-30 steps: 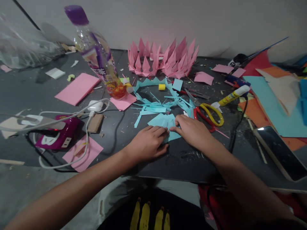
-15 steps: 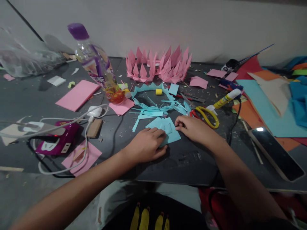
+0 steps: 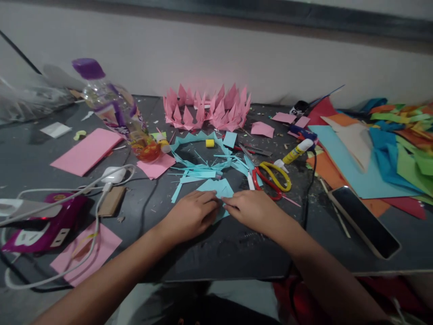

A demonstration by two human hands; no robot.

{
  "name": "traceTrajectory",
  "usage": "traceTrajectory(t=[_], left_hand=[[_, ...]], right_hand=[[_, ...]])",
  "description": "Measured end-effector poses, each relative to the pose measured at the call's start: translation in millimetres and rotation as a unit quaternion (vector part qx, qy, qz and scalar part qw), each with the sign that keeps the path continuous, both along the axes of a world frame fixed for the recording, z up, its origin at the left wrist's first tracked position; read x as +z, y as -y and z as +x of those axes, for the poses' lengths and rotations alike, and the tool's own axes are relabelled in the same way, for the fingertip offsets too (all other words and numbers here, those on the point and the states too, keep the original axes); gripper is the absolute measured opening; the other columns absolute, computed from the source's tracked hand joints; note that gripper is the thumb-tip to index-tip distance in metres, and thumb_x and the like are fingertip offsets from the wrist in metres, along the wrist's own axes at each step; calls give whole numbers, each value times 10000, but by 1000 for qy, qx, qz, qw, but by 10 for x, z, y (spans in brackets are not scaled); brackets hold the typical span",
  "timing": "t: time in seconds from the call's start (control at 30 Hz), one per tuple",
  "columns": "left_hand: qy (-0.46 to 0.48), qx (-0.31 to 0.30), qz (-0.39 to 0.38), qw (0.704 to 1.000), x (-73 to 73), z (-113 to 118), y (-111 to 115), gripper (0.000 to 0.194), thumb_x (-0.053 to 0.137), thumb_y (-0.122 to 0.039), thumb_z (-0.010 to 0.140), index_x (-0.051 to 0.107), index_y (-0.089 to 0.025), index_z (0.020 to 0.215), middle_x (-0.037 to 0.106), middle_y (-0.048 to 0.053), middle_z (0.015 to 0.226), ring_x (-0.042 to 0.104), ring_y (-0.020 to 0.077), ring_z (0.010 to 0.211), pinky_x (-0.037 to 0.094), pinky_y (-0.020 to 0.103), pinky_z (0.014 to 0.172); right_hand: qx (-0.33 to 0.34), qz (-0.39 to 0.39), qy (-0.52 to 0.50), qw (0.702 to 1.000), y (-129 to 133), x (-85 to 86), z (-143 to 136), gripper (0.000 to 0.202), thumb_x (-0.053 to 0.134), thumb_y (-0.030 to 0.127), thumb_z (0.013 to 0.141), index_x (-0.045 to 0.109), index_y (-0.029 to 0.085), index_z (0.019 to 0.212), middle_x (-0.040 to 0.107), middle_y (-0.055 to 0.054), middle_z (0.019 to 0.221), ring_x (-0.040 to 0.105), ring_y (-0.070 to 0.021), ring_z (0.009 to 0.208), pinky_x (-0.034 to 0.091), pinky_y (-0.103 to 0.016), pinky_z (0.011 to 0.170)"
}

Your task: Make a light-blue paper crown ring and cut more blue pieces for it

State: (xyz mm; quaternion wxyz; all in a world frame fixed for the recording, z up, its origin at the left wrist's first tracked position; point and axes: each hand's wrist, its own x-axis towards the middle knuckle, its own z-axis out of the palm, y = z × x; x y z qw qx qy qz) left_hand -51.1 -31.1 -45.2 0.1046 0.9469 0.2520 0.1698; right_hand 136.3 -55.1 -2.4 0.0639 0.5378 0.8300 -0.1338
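A light blue piece of paper (image 3: pixel 219 186) with folded parts lies flat on the dark table, partly covered by my hands. My left hand (image 3: pixel 193 211) is on its left side, fingers curled and pressed to it. From the right, my right hand (image 3: pixel 252 210) holds its fingers together, the tips on the paper close to my left fingertips. Just beyond lie light blue paper strips (image 3: pixel 199 173) and a zigzag-edged light blue paper ring (image 3: pixel 196 136). Right of my right hand are red-and-yellow scissors (image 3: pixel 275 195).
Pink spiky paper crowns (image 3: pixel 206 110) stand at the back. On the left are a purple-capped bottle (image 3: pixel 115 113), pink sheets (image 3: pixel 86 151) and a purple power strip with cables (image 3: pixel 50 225). On the right lie a glue stick (image 3: pixel 297 151), a phone (image 3: pixel 365 221) and coloured paper (image 3: pixel 355 158).
My right hand has moved left onto the blue paper, close to my left hand, uncovering more of the scissors. The view has tilted up and shifted right.
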Motion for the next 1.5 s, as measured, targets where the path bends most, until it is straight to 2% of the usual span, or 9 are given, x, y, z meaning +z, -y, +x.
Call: traceTrajectory(t=[0.13, 0.3, 0.67, 0.73, 0.87, 0.97, 1.17, 1.33, 1.5], left_hand=[[12, -4, -29, 999, -9, -6, -76, 206, 437, -164, 888, 637, -155, 935, 655, 83, 989, 622, 196, 914, 503, 347, 794], [-2, 6, -49, 999, -1, -19, -105, 225, 446, -181, 894, 618, -182, 1039, 638, 79, 1079, 605, 195, 976, 474, 346, 826], [3, 10, -69, 998, 15, -23, -110, 225, 459, -195, 895, 631, -181, 1038, 652, 73, 1092, 598, 191, 1012, 453, 357, 879], [2, 10, -72, 997, 11, -29, -115, 235, 447, -190, 900, 635, -181, 1041, 653, 70, 1104, 600, 189, 1017, 454, 352, 880], [-1, 13, -69, 998, -13, -43, -136, 272, 426, -225, 920, 614, -178, 1110, 654, 69, 1135, 587, 192, 1064, 452, 350, 892], [-16, 25, -53, 998, -29, -59, -160, 301, 438, -308, 925, 591, -199, 1160, 635, 56, 1189, 542, 217, 1150, 424, 385, 932], [-61, 38, -53, 996, -46, -102, -213, 350, 493, -449, 877, 608, -252, 1143, 612, 17, 1222, 482, 261, 1221, 353, 445, 977], [-62, 43, -77, 994, -84, -134, -258, 393, 543, -498, 824, 608, -282, 1145, 626, 8, 1201, 482, 257, 1217, 323, 426, 981], [-52, 25, -106, 993, -41, -147, -298, 448, 628, -474, 764, 604, -260, 1157, 634, 21, 1192, 489, 258, 1200, 320, 428, 983]], right_hand=[[0, -20, 27, 999, 49, 50, 6, 348, 436, 275, 901, 582, 244, 1215, 726, -82, 837, 669, -211, 746, 396, -263, 540], [5, -27, 53, 998, 88, 96, 10, 409, 429, 301, 908, 500, 216, 1302, 723, -105, 828, 680, -227, 755, 433, -268, 553], [-2, -2, 72, 997, 182, 89, -64, 485, 474, 361, 888, 482, 127, 1314, 707, -133, 707, 680, -226, 648, 380, -251, 473], [-27, -4, 53, 998, 165, 73, -56, 437, 474, 371, 886, 539, 164, 1266, 712, -120, 711, 675, -218, 647, 380, -250, 488], [-95, -16, -4, 995, 103, 43, -6, 293, 446, 354, 894, 699, 279, 1022, 726, -71, 778, 661, -196, 690, 355, -249, 516], [-123, -26, -30, 992, 71, 36, 22, 301, 445, 363, 885, 737, 290, 890, 718, -53, 737, 637, -180, 663, 298, -248, 498], [-125, -31, -60, 990, 39, 49, 31, 313, 462, 341, 867, 744, 255, 764, 675, -49, 625, 578, -138, 563, 186, -259, 472], [-131, -56, -87, 986, 6, 56, 62, 343, 452, 333, 869, 737, 259, 695, 655, -35, 578, 540, -122, 524, 171, -256, 466], [-130, -55, -105, 984, -4, -7, 82, 361, 444, 358, 875, 731, 267, 674, 642, -23, 543, 526, -123, 509, 174, -258, 470]])
